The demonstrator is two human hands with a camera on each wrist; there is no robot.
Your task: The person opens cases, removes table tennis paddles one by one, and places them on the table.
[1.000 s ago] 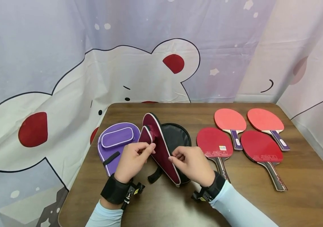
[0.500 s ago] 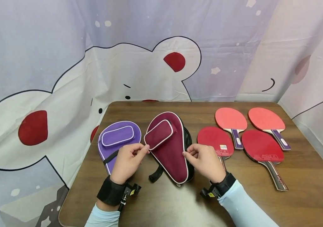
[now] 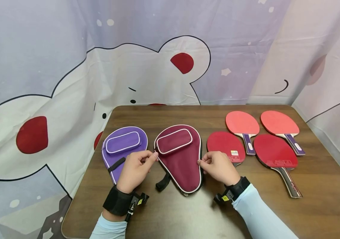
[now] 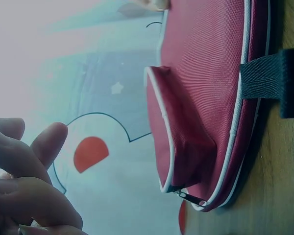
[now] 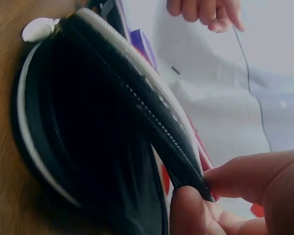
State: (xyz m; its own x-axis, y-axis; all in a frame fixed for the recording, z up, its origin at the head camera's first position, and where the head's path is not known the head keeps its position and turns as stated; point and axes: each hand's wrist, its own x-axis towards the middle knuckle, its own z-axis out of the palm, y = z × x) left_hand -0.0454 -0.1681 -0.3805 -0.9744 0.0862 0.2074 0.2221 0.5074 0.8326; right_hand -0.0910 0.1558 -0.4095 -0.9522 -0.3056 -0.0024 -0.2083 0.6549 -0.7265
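A maroon paddle case (image 3: pixel 179 158) with white piping lies flat on the brown table (image 3: pixel 172 212), pocket side up. My right hand (image 3: pixel 219 167) pinches its right rim; in the right wrist view the thumb and a fingertip (image 5: pixel 188 205) grip the black zip edge (image 5: pixel 137 110), which stands slightly ajar. My left hand (image 3: pixel 136 168) sits at the case's left rim with fingers curled. In the left wrist view the fingers (image 4: pixel 27 188) are apart from the case (image 4: pixel 206 98) and its zip pull (image 4: pixel 188 197), so a hold is not clear.
A purple paddle case (image 3: pixel 122 150) lies just left of my left hand. On the right lie two dark red paddles (image 3: pixel 226 143) (image 3: pixel 274 152) and two lighter red paddles (image 3: pixel 241 123) (image 3: pixel 279 123). A printed curtain (image 3: pixel 158 66) hangs behind the table.
The maroon case, held up on edge a second ago, has been laid flat over the black case beneath it. Both hands moved outward to its rims.
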